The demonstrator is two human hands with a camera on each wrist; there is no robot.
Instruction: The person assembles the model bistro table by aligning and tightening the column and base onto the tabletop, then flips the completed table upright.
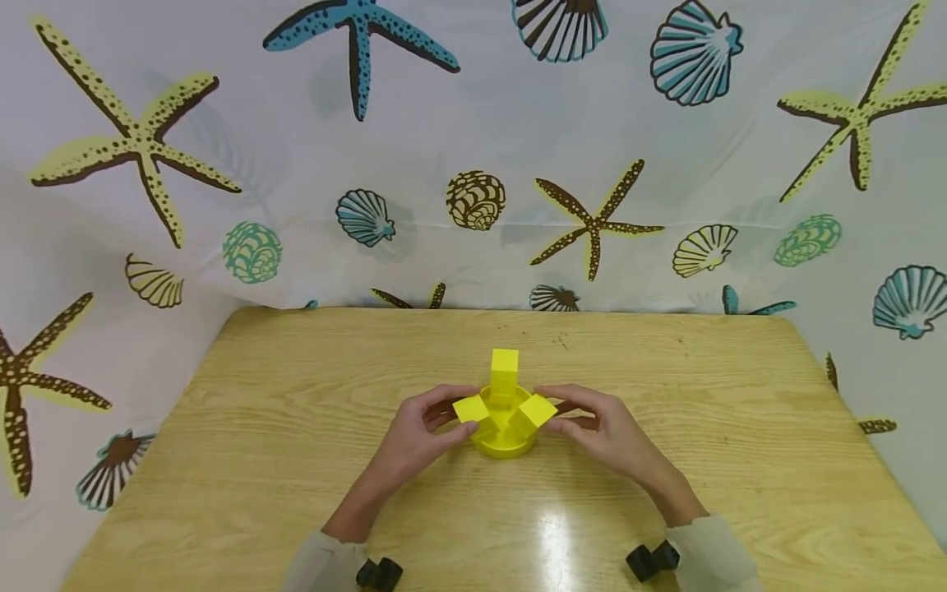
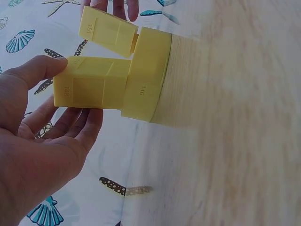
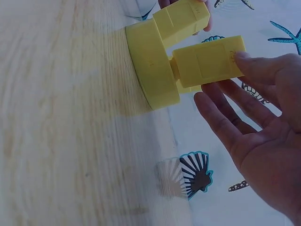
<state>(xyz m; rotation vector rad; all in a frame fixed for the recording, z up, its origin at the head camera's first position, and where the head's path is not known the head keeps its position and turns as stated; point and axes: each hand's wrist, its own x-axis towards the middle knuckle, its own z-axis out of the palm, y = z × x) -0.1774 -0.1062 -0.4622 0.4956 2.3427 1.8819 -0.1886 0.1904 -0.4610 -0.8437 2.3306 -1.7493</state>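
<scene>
A round yellow base [image 1: 505, 449] sits on the table, with three square yellow blocks standing up from it. The rear block [image 1: 505, 366] stands tallest in the head view and is touched by neither hand. My left hand [image 1: 416, 429] pinches the left block [image 2: 80, 84] between thumb and fingers; raised digits mark its side. The right block [image 3: 209, 61] is held between the thumb and fingers of my right hand [image 1: 605, 427]. In the right wrist view a narrow neck shows between that block and the base. How the blocks join inside the base is partly hidden.
Under the base lies a wooden table [image 1: 333, 353] with rounded far corners. A white cloth [image 1: 414, 148] printed with starfish and shells hangs behind it and along both sides. Black devices are strapped at both sleeved wrists.
</scene>
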